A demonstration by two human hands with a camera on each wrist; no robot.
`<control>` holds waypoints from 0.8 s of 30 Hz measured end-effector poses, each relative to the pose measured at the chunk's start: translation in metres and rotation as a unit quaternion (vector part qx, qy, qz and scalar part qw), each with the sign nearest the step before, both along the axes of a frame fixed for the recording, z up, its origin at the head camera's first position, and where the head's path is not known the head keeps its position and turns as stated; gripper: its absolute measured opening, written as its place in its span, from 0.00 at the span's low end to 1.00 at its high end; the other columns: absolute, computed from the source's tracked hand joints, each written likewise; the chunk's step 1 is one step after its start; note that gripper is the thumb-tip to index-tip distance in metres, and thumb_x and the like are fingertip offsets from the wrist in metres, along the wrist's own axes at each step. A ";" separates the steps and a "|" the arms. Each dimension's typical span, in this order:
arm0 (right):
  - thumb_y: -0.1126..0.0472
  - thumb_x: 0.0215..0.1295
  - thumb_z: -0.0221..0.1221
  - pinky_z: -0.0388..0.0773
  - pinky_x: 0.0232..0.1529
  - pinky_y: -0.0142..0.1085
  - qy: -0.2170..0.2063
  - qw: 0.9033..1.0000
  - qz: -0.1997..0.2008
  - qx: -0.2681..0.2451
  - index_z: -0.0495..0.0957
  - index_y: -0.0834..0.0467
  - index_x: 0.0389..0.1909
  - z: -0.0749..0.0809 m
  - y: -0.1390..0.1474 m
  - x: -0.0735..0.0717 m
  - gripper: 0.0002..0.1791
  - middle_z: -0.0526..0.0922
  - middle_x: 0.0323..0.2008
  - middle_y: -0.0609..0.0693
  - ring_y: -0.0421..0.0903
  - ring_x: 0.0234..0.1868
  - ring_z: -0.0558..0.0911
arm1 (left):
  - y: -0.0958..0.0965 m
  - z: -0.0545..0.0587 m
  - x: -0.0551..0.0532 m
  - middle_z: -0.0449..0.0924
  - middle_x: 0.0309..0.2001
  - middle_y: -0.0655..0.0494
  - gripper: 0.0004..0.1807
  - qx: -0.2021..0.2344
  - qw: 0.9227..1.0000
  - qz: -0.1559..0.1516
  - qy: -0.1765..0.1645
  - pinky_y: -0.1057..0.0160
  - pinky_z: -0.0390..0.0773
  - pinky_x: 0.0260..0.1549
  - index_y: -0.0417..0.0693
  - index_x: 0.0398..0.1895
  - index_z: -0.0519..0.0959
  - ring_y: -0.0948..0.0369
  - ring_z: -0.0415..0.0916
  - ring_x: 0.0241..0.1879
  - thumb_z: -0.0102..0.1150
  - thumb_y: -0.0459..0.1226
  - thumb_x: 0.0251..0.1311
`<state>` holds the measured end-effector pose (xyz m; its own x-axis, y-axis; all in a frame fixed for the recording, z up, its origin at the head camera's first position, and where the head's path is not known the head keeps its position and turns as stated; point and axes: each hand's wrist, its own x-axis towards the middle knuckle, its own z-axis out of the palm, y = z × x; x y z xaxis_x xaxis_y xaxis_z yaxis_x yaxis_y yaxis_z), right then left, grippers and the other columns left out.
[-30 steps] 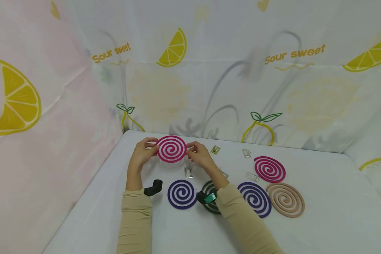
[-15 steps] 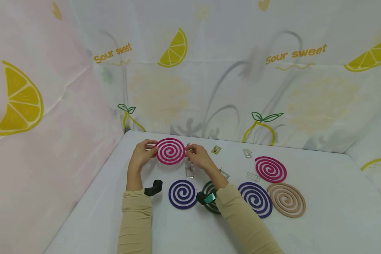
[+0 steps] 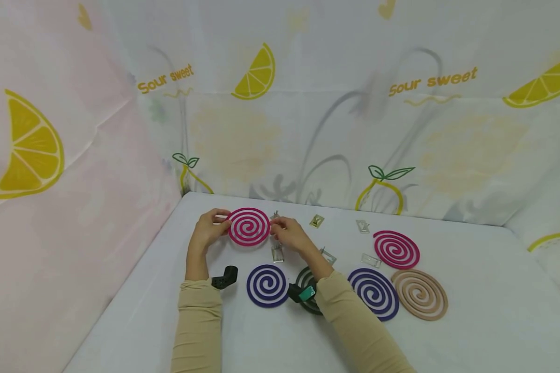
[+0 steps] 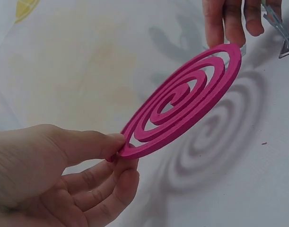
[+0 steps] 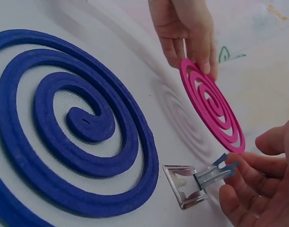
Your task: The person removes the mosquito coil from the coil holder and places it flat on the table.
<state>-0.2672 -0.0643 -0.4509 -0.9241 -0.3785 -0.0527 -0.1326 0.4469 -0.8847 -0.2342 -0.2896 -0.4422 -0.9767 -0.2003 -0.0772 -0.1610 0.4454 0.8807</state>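
A pink mosquito coil (image 3: 249,227) is held above the table, its shadow falling on the cloth below in the left wrist view. My left hand (image 3: 208,228) pinches its left rim between thumb and fingers. At the opposite rim, my right hand (image 5: 265,177) touches the coil with its fingertips, the thumb standing apart from it. Just below the right fingers lies a metal coil stand (image 5: 194,184) with an upright prong. A blue mosquito coil (image 3: 267,286) lies nearer to me, between the forearms.
Several metal stands, such as a gold one (image 3: 316,221), lie to the right. A second pink coil (image 3: 396,249), another blue coil (image 3: 374,294) and a tan coil (image 3: 420,294) rest there too. My right forearm partly covers a dark green coil (image 3: 306,303).
Both hands have lowered the pink coil slightly and brought it a little nearer to me. A metal stand behind its right rim has come into view. The other coils stay put.
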 end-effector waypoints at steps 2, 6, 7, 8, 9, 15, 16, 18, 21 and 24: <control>0.61 0.66 0.49 0.70 0.30 0.26 -0.003 1.000 0.000 0.000 0.77 0.63 0.50 -0.001 0.000 0.000 0.16 0.83 0.37 0.56 0.40 0.32 0.77 | 0.000 -0.001 0.000 0.76 0.52 0.33 0.20 -0.001 1.000 0.001 -0.003 0.68 0.80 0.37 0.38 0.58 0.71 0.64 0.79 0.32 0.54 0.34 0.64; 0.61 0.66 0.49 0.70 0.30 0.26 -0.005 1.000 -0.003 0.000 0.77 0.63 0.51 -0.004 0.001 -0.002 0.16 0.83 0.37 0.56 0.40 0.32 0.78 | 0.002 -0.003 -0.001 0.75 0.53 0.34 0.20 -0.007 1.000 0.001 -0.011 0.66 0.80 0.39 0.38 0.58 0.70 0.62 0.79 0.35 0.53 0.34 0.64; 0.61 0.67 0.49 0.70 0.30 0.26 -0.004 1.000 -0.003 0.001 0.77 0.63 0.51 -0.005 0.001 -0.002 0.16 0.83 0.36 0.56 0.40 0.32 0.78 | 0.003 -0.003 -0.001 0.75 0.53 0.34 0.20 -0.009 1.000 0.001 -0.014 0.65 0.81 0.40 0.38 0.59 0.70 0.61 0.79 0.36 0.53 0.34 0.65; 0.61 0.67 0.49 0.70 0.30 0.26 -0.003 1.000 -0.003 0.001 0.77 0.63 0.51 -0.006 0.001 -0.002 0.16 0.83 0.36 0.56 0.40 0.32 0.78 | 0.003 -0.003 -0.001 0.75 0.54 0.34 0.20 -0.011 1.000 0.001 -0.017 0.64 0.81 0.41 0.38 0.59 0.70 0.60 0.80 0.37 0.53 0.34 0.65; 0.62 0.67 0.49 0.70 0.30 0.26 -0.003 1.000 -0.004 0.002 0.77 0.63 0.51 -0.006 0.001 -0.002 0.16 0.83 0.36 0.56 0.40 0.32 0.78 | 0.004 -0.004 -0.001 0.75 0.54 0.34 0.20 -0.011 1.000 0.001 -0.018 0.63 0.81 0.42 0.38 0.59 0.70 0.59 0.80 0.37 0.53 0.34 0.65; 0.61 0.67 0.49 0.70 0.30 0.26 -0.003 1.000 -0.005 0.008 0.77 0.63 0.51 -0.007 0.001 -0.003 0.16 0.82 0.36 0.54 0.39 0.32 0.77 | 0.005 -0.006 -0.002 0.74 0.54 0.34 0.20 -0.010 1.000 -0.001 -0.021 0.62 0.81 0.42 0.38 0.59 0.70 0.58 0.80 0.38 0.53 0.34 0.65; 0.61 0.67 0.49 0.70 0.30 0.26 -0.003 1.000 -0.005 0.009 0.77 0.63 0.51 -0.007 0.001 -0.003 0.16 0.82 0.36 0.54 0.39 0.31 0.76 | 0.004 -0.007 -0.002 0.74 0.54 0.34 0.20 -0.011 1.000 -0.001 -0.022 0.62 0.81 0.42 0.38 0.59 0.70 0.59 0.80 0.38 0.53 0.35 0.65; 0.61 0.67 0.49 0.70 0.30 0.26 0.001 1.000 -0.003 0.012 0.77 0.63 0.51 -0.007 0.001 -0.003 0.16 0.82 0.36 0.54 0.39 0.31 0.77 | 0.004 -0.007 -0.002 0.75 0.54 0.34 0.20 -0.012 1.000 0.001 -0.022 0.63 0.81 0.41 0.39 0.59 0.70 0.59 0.80 0.38 0.53 0.35 0.65; 0.61 0.67 0.49 0.70 0.30 0.26 -0.002 1.000 -0.003 0.012 0.77 0.63 0.51 -0.007 0.001 -0.003 0.16 0.83 0.37 0.55 0.40 0.32 0.77 | 0.005 -0.007 -0.003 0.75 0.54 0.35 0.20 -0.013 1.000 0.005 -0.025 0.64 0.80 0.41 0.40 0.59 0.70 0.59 0.79 0.39 0.53 0.35 0.65; 0.61 0.67 0.49 0.70 0.31 0.26 -0.004 1.000 -0.003 0.012 0.77 0.63 0.51 -0.008 0.001 -0.003 0.16 0.83 0.37 0.56 0.40 0.32 0.77 | 0.005 -0.007 -0.003 0.75 0.54 0.36 0.20 -0.015 0.999 0.007 -0.030 0.65 0.80 0.40 0.40 0.59 0.70 0.58 0.79 0.39 0.53 0.35 0.65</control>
<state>-0.2701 -0.0634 -0.4588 -0.9259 -0.3714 -0.0698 -0.1223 0.4691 -0.8746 -0.2373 -0.2847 -0.4497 -0.9678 -0.2165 -0.1284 -0.2185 0.4693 0.8556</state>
